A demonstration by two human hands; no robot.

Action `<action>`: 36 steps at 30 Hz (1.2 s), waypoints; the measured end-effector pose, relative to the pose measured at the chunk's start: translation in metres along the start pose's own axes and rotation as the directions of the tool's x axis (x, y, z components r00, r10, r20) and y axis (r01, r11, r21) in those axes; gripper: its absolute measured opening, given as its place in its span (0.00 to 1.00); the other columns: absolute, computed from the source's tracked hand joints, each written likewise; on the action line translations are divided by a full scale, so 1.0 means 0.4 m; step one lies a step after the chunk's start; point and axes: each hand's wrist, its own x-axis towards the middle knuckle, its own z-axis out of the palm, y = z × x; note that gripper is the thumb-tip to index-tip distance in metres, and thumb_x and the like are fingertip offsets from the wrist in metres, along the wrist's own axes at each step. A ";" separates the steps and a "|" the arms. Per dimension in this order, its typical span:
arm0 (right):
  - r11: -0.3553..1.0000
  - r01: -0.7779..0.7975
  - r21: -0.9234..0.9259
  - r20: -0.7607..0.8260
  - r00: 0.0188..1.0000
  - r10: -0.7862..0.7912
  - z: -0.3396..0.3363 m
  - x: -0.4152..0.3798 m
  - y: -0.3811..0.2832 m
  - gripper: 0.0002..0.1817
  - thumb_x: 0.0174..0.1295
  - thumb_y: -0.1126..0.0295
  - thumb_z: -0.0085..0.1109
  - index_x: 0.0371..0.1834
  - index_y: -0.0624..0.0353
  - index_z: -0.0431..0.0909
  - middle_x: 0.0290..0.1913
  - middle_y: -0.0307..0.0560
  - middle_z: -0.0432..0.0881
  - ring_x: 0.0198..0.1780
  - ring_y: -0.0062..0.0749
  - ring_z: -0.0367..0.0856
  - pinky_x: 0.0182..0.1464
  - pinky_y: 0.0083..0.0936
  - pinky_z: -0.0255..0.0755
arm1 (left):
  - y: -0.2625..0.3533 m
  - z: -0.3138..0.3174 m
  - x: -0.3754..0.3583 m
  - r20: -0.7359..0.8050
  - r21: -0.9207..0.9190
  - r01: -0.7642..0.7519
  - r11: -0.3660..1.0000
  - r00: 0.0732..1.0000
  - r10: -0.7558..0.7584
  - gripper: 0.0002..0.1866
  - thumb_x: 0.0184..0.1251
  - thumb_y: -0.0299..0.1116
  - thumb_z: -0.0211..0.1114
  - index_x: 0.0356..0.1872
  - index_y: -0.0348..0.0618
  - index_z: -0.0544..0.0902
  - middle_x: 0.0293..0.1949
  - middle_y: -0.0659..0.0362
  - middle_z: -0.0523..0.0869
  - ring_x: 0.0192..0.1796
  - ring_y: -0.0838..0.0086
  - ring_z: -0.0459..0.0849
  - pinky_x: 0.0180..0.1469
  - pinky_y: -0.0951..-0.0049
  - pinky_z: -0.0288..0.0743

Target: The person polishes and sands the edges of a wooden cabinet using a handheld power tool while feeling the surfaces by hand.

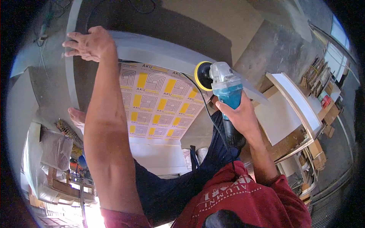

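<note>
My right hand (243, 116) is wrapped around the body of a teal angle grinder (229, 95). The grinder carries a round backing pad (203, 76) with a yellow edge, which stands close over a long pale panel edge (163, 52). My left hand (91, 43) reaches far out to the upper left. Its fingers are spread, and it overlaps the corner where the pale edge meets another long strip (71, 72). Beyond the edge lies a broad brown panel face (182, 28), partly in shadow. From the grinder's rear end a dark cable trails past my trousers.
Below the pale edge is a sheet printed with AKU logos (159, 102). At the right stands a white, wood-edged panel (296, 97) near stacked wood scraps (317, 76). A plastic-wrapped bundle (55, 148) is at the left. A bare foot (77, 117) shows beside my left forearm.
</note>
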 end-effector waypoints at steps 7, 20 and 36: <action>1.000 -0.022 0.000 -0.050 0.998 0.021 -0.061 -0.021 0.100 0.30 0.59 0.57 0.77 0.60 0.60 0.80 0.52 0.61 0.88 0.54 0.52 0.89 0.57 0.42 0.80 | 0.010 -0.002 0.001 0.015 0.056 0.040 0.998 0.999 -0.041 0.39 0.68 0.36 0.60 0.82 0.42 0.64 0.84 0.44 0.56 0.85 0.37 0.49 0.74 0.40 0.74; 0.977 -0.203 0.065 -0.164 0.964 0.211 -0.199 -0.062 0.337 0.36 0.57 0.51 0.77 0.64 0.62 0.77 0.53 0.65 0.88 0.56 0.60 0.88 0.60 0.46 0.79 | -0.149 0.096 0.115 0.034 0.245 -0.141 0.959 0.990 0.137 0.38 0.70 0.41 0.56 0.79 0.31 0.64 0.83 0.40 0.60 0.86 0.43 0.50 0.86 0.45 0.45; 0.990 -0.141 -0.006 -0.148 0.979 0.139 -0.163 -0.037 0.294 0.35 0.56 0.53 0.79 0.62 0.61 0.76 0.49 0.66 0.88 0.54 0.61 0.89 0.55 0.47 0.81 | -0.089 0.031 -0.111 -0.005 0.124 -0.223 0.967 0.974 0.225 0.32 0.72 0.35 0.52 0.78 0.43 0.73 0.84 0.38 0.53 0.85 0.39 0.52 0.87 0.48 0.46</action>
